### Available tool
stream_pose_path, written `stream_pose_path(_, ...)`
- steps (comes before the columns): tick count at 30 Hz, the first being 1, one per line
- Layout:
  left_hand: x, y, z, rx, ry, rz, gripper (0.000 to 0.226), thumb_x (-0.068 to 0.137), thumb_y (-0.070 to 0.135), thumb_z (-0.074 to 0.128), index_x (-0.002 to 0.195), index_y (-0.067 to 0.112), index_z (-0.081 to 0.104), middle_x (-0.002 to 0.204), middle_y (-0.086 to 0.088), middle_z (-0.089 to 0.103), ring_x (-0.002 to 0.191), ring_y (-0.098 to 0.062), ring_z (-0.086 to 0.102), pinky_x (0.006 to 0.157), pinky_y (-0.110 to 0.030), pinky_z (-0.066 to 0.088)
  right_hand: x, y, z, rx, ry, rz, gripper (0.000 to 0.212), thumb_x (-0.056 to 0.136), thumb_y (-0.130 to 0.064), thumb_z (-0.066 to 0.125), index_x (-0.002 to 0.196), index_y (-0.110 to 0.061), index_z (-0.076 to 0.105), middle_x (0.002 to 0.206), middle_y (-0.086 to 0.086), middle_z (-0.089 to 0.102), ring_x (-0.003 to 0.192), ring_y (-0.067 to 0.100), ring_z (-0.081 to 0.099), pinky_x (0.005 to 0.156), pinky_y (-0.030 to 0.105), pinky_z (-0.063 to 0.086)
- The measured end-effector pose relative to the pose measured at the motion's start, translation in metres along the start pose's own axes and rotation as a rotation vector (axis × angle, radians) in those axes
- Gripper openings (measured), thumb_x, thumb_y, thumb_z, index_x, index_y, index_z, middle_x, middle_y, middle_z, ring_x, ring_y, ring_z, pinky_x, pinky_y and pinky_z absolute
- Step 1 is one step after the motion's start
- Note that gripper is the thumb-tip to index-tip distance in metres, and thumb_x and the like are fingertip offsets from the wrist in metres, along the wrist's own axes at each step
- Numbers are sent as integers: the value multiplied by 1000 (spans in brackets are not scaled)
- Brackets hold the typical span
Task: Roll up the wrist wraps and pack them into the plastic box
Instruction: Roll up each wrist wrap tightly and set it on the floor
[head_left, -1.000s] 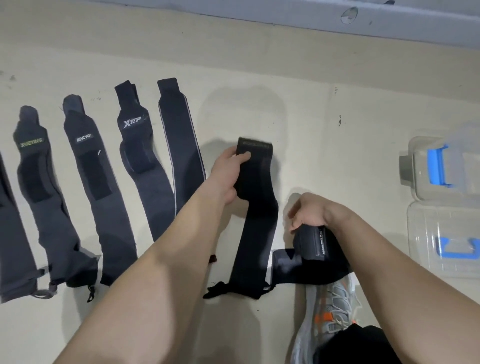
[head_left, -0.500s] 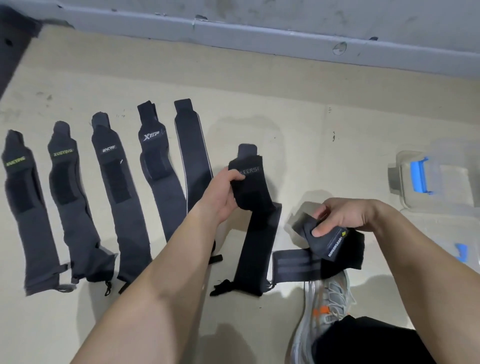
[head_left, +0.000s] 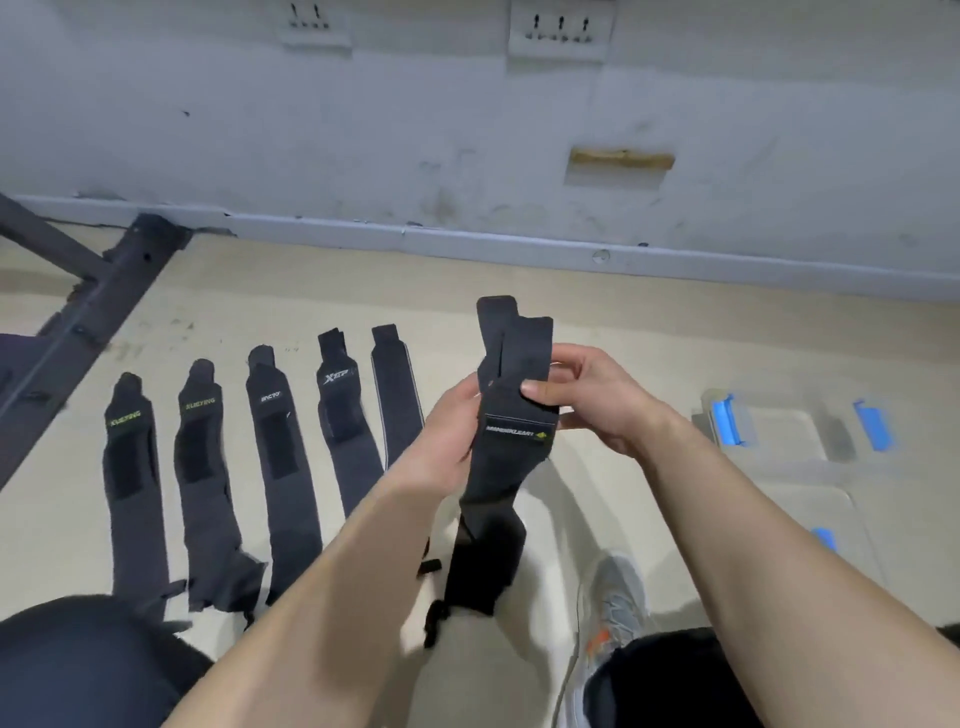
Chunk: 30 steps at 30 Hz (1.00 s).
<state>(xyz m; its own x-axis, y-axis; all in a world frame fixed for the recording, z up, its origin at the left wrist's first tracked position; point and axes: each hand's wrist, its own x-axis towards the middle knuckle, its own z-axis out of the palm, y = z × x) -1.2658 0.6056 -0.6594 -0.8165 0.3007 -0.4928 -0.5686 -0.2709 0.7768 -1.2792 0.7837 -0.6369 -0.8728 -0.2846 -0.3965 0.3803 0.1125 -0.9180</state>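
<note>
In mid-air over the pale floor (head_left: 623, 322), the held wraps (head_left: 511, 441), two dark straps laid face to face, stand upright between the hands while their tails droop to the floor. The left hand (head_left: 441, 436) grips their left edge with curled fingers. The right hand (head_left: 597, 405) pinches the front with its thumb, its fingers behind. They look light, soft and limp, with elastic cloth that sags under its own weight, so they should roll easily but are likely to spring loose unless kept taut. The stiffer tab ends at the top seem the best place to hold while winding. The front strap carries a white word starting "MAN" beside a yellow-green mark, the rest too blurred to read. Five more wraps lie flat in a row on the floor to the left, not yet rolled. The leftmost wrap (head_left: 130, 467) and the second wrap (head_left: 200, 452) read "XUEYING" in yellow-green. The third wrap (head_left: 275, 447) bears a small white word, perhaps "ENCYO". The fourth wrap (head_left: 337, 415) reads "XTEP". The fifth wrap (head_left: 395, 405) shows only pale edging. The clear plastic box (head_left: 779, 423), with blue latches, sits well apart on the right.
</note>
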Motion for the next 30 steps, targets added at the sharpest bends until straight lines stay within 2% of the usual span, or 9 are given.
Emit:
stream_pose_path(4,-41,30,15,46,-25,97,31,102,10,49,124,15,70,117,-9,75,99,-23,72,86,-33,57,-31,-42,20,-139,183,-114,22,84,-4,81,104,-5,72,77,8,57,74,23,63,61,37,59)
stream_pose_path(8,-76,54,27,127,92,100,33,101,19,46,123,21,70,106,-6,75,97,-27,65,84,-40,50,-59,-77,27,-256,253,-208,16,81,-11,86,92,-16,75,76,1,60,70,20,63,72,51,61)
stream_pose_path(12,-103,76,38,168,124,106,43,101,27,44,136,11,63,108,-9,70,100,-31,60,89,-43,47,-82,-99,33,-175,291,-263,13,82,-11,85,88,-16,74,63,-14,61,67,14,61,74,38,54)
stream_pose_path(15,-118,87,42,193,126,138,49,100,38,42,134,11,65,114,-14,69,101,-32,62,92,-44,47,-91,-107,37,-38,295,-285,21,83,-11,83,99,-2,72,74,-2,66,73,17,63,76,36,53)
stream_pose_path(17,-122,91,44,201,113,175,57,92,47,46,132,12,67,116,-13,70,100,-28,63,90,-41,45,-95,-111,41,37,278,-277,26,86,-11,81,104,4,69,84,8,68,73,16,65,70,23,52)
stream_pose_path(20,-121,92,46,237,91,270,40,103,42,43,120,20,72,106,1,75,92,-14,69,83,-30,49,-94,-115,45,127,275,-241,7,90,-9,76,89,-7,69,73,-1,68,56,0,61,51,8,42)
stream_pose_path(24,-112,90,45,250,75,320,43,111,37,33,123,17,68,111,-3,77,97,-11,72,76,-21,54,-86,-116,48,227,314,-230,8,91,-8,73,87,-13,68,62,-11,68,49,-5,58,47,6,40)
stream_pose_path(27,-107,87,45,215,70,368,37,111,35,36,126,18,67,110,-1,76,97,-10,72,76,-20,54,-77,-116,54,247,371,-249,17,88,-8,78,101,-1,70,78,4,69,57,2,63,54,9,46)
stream_pose_path(30,-98,83,43,236,83,445,26,107,30,52,128,22,64,118,3,75,109,-11,71,93,-28,55,-64,-112,58,212,422,-296,28,85,-9,81,108,4,70,90,15,69,69,13,67,65,19,54)
